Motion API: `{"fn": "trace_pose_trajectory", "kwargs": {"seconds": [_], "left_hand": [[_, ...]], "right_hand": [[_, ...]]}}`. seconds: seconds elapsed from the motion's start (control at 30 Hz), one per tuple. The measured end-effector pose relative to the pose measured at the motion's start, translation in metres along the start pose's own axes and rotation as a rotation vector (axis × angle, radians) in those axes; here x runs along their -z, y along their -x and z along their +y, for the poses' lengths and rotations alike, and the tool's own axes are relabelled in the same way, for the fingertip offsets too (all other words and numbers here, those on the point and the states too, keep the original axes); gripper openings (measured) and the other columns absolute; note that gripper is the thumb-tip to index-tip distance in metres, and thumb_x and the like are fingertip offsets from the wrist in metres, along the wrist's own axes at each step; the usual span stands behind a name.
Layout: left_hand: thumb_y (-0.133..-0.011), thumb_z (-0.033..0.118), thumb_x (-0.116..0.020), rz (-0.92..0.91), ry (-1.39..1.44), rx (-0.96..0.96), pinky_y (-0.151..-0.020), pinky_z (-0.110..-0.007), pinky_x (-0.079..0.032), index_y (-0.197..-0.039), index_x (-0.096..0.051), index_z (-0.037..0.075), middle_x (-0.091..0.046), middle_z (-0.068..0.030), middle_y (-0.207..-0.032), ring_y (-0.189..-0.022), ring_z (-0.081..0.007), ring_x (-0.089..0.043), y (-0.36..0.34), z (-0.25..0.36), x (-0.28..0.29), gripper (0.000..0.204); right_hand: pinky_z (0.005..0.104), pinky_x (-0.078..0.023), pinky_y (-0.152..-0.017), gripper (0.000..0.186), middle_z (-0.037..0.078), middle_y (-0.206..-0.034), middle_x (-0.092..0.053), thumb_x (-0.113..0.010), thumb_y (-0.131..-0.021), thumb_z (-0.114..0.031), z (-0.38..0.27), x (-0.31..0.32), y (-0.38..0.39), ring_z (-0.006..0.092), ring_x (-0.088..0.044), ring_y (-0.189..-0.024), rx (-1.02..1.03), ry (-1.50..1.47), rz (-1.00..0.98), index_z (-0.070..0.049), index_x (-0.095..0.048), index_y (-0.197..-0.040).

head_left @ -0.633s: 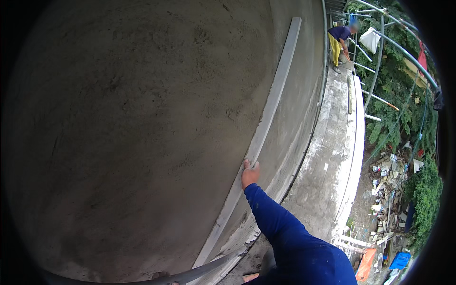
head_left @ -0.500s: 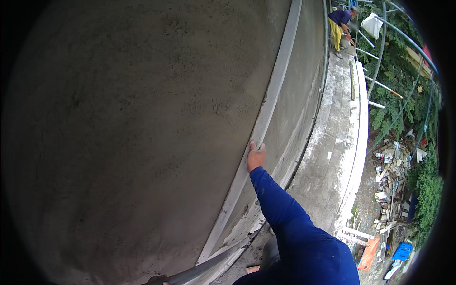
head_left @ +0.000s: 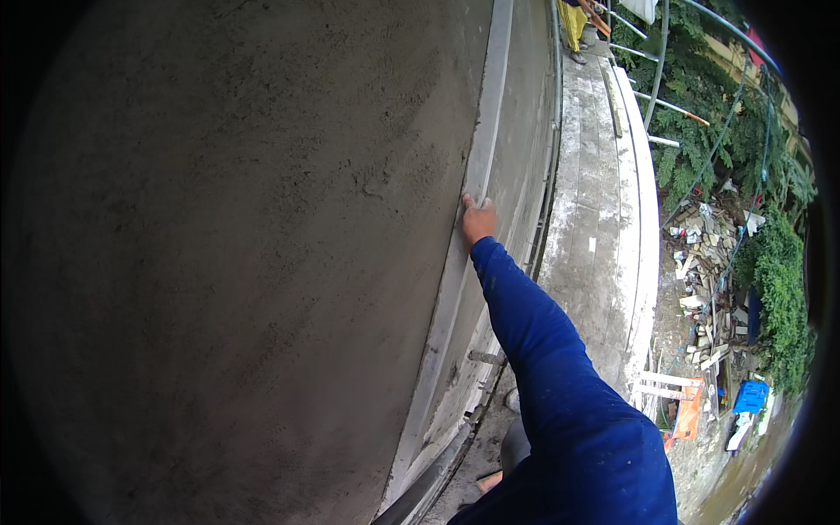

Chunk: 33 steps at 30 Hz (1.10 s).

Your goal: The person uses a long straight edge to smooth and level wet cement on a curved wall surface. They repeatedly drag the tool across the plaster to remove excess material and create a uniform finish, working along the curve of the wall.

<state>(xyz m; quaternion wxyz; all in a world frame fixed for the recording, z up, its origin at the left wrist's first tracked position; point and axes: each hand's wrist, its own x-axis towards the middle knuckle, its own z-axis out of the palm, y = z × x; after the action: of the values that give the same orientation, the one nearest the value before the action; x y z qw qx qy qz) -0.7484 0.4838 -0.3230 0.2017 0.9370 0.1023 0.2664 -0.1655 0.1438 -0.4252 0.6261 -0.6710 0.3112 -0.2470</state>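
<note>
My right hand [head_left: 478, 220], at the end of a blue sleeve, is closed around the edge of a long, pale grey straightedge [head_left: 483, 157]. The straightedge lies against a wall of rough grey wet-looking plaster [head_left: 262, 227] and runs from the top of the view down to the lower edge. My thumb and fingers wrap the bar about midway along its visible length. Close to the bar's lower end, a grey pole or tube [head_left: 424, 490] slants in from the bottom. My left hand is out of the picture.
A splattered plank walkway [head_left: 582, 201] runs along the wall to my right. A co-worker in yellow trousers [head_left: 573, 22] stands at its far end. Scaffold tubes [head_left: 658, 70] and trees border it. Below lie a rubble heap [head_left: 709, 289] and a blue plastic object [head_left: 751, 396].
The view has shifted, and my right hand with the straightedge shows higher up. Part of my left hand showed at the bottom edge before; now it is gone. The co-worker's upper body has left the picture.
</note>
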Motion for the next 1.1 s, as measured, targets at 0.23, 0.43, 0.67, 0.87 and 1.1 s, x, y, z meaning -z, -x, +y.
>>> {"fn": "trace_pose_trajectory", "kwargs": {"seconds": [0.23, 0.43, 0.67, 0.87, 1.1], "left_hand": [[-0.084, 0.023, -0.071, 0.018, 0.064, -0.075, -0.089, -0.051, -0.045, -0.123, -0.049, 0.006, -0.051, -0.0156, -0.114, -0.106, -0.0301, -0.049, 0.014, -0.037, 0.027, 0.048], [-0.078, 0.026, -0.075, 0.005, 0.414, -0.205, -0.108, -0.053, -0.034, -0.126, -0.044, 0.006, -0.051, -0.014, -0.113, -0.114, -0.0316, -0.046, 0.011, -0.062, 0.04, 0.06], [-0.085, 0.035, -0.073, 0.038, 0.031, -0.176, -0.101, -0.051, -0.04, -0.121, -0.047, 0.004, -0.056, -0.0137, -0.103, -0.098, -0.032, -0.053, 0.022, -0.081, 0.048, 0.054], [-0.084, 0.036, -0.074, 0.021, 0.074, -0.076, -0.085, -0.047, -0.047, -0.115, -0.051, 0.006, -0.055, -0.0114, -0.101, -0.091, -0.0278, -0.055, 0.002, -0.053, 0.035, 0.048], [-0.083, 0.032, -0.075, -0.056, 0.03, -0.076, -0.083, -0.045, -0.047, -0.111, -0.053, 0.007, -0.056, -0.0109, -0.099, -0.09, -0.0279, -0.055, -0.048, -0.007, 0.012, 0.043]], "right_hand": [[0.0493, -0.049, -0.083, 0.043, 0.032, -0.098, -0.067, -0.07, -0.092, -0.034, 0.011, 0.02, 0.135, 0.0502, -0.064, -0.099, 0.123, 0.091, 0.015, 0.006, -0.06, -0.104], [0.0504, -0.049, -0.077, 0.042, 0.034, -0.093, -0.065, -0.071, -0.092, -0.033, 0.035, 0.037, 0.246, 0.0539, -0.062, -0.095, 0.19, 0.02, 0.006, 0.005, -0.056, -0.103], [0.0496, -0.049, -0.086, 0.046, 0.032, -0.103, -0.066, -0.071, -0.092, -0.032, 0.063, 0.046, 0.335, 0.0501, -0.064, -0.101, 0.098, -0.05, -0.126, 0.006, -0.056, -0.113], [0.045, -0.049, -0.089, 0.049, 0.033, -0.107, -0.067, -0.07, -0.092, -0.031, 0.037, 0.006, 0.129, 0.0485, -0.064, -0.104, 0.097, -0.138, -0.084, 0.011, -0.06, -0.116], [0.0441, -0.05, -0.085, 0.046, 0.028, -0.101, -0.07, -0.073, -0.09, -0.033, -0.031, -0.004, -0.092, 0.041, -0.068, -0.098, 0.025, -0.304, -0.088, 0.006, -0.064, -0.112]]}}
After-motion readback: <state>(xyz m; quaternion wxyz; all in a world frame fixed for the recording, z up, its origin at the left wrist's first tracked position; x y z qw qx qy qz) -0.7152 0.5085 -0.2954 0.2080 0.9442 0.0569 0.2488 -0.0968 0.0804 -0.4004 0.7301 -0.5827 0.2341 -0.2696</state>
